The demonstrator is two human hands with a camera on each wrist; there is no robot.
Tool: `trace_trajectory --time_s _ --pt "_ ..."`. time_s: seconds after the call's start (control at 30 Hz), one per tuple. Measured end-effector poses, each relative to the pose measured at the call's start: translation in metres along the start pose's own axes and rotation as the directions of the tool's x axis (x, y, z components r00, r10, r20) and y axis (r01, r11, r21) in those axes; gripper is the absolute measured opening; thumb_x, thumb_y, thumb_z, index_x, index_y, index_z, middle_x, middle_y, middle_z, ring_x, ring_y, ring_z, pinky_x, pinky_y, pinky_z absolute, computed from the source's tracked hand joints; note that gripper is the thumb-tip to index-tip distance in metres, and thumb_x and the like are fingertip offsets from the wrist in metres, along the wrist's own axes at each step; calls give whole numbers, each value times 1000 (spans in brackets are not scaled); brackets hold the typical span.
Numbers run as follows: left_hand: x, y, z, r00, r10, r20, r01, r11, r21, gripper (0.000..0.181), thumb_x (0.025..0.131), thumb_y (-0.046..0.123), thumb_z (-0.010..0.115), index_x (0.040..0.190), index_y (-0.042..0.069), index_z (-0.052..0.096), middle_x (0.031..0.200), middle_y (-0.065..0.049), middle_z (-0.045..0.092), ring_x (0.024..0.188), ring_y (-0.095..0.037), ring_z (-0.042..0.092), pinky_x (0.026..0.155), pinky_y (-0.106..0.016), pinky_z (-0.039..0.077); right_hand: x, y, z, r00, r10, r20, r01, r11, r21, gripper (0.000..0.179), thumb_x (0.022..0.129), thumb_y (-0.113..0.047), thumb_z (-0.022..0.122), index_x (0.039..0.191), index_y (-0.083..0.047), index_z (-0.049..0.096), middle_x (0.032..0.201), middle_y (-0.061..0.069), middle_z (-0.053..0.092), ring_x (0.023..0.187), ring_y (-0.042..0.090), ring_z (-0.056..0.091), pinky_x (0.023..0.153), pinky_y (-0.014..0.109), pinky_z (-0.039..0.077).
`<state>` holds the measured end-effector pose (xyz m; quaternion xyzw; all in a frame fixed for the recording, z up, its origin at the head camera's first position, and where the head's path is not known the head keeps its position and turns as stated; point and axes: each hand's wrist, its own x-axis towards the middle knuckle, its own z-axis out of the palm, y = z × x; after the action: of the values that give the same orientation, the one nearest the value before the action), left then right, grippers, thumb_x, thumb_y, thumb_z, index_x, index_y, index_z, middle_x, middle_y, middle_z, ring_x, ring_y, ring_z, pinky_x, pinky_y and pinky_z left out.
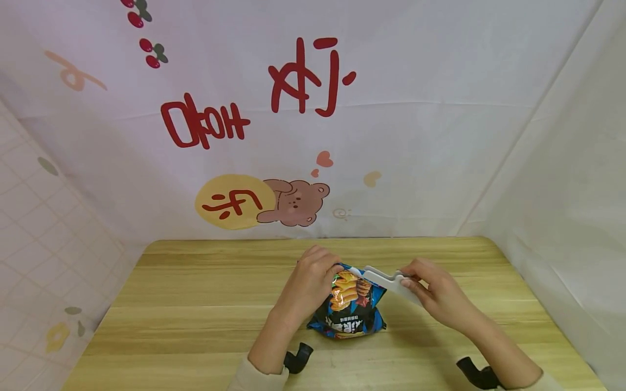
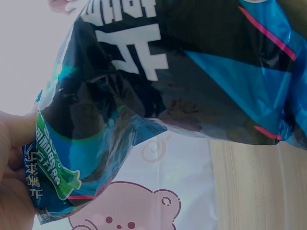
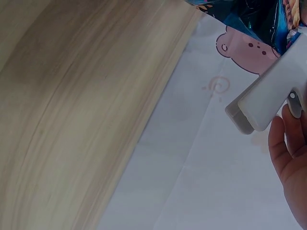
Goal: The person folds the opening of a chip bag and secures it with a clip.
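Note:
A blue and black bag of potato chips (image 1: 348, 312) stands on the table, its printed front partly covered by my left arm. At its top left corner, my left hand (image 1: 313, 278) pinches the bag's edge; the left wrist view shows the fingers beside the corner of the shiny bag (image 2: 144, 96). My right hand (image 1: 442, 293) holds a white and grey bag clip (image 1: 383, 278) between thumb and fingers. The clip's far end overlaps the bag's top edge on the right. Seen from the right wrist, the clip (image 3: 271, 91) lies slantwise near the bag.
Under the bag is a light wooden table (image 1: 205, 304). A white cloth (image 1: 415, 136) with red lettering and a printed bear hangs behind it, and more cloth rises at both sides. Black curved pieces (image 1: 298, 358) show at both wrists.

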<state>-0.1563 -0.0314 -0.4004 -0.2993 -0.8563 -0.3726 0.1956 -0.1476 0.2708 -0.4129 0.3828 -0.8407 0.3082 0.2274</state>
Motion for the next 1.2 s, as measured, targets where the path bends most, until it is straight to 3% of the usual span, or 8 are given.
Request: trace_trajectory --time_s 0.13,0.6,0.87,1.2 --pt "0 0 0 1000 4 -1 -4 1000 1 6 95 4 76 101 4 78 97 -1 75 95 -16 63 84 -29 57 2 0 3 1000 -5 -1 5 1000 9 32 82 11 80 104 -11 72 93 -8 62 79 4 53 65 15 43" --pt "1 1 -1 1000 -1 2 1 1000 2 7 95 4 76 101 4 79 96 -2 74 95 -16 64 85 -29 57 12 -4 10 1000 7 19 -7 1000 21 7 98 -9 73 104 -11 72 94 -10 62 80 2 51 63 17 43" --pt "1 0 -1 1000 -3 10 3 1000 -9 8 95 4 75 103 3 79 98 -2 75 95 -16 63 84 -30 57 19 -7 16 1000 -4 1 4 1000 14 32 83 9 80 106 -12 73 94 -9 63 80 5 52 65 21 45" --pt "1 0 0 1000 20 -8 -20 1000 -16 15 92 -6 75 104 2 79 97 -2 75 93 -17 64 83 -31 57 27 -11 19 1000 6 7 -6 1000 13 34 81 11 80 106 -12 73 93 -10 62 81 4 53 67 20 46"
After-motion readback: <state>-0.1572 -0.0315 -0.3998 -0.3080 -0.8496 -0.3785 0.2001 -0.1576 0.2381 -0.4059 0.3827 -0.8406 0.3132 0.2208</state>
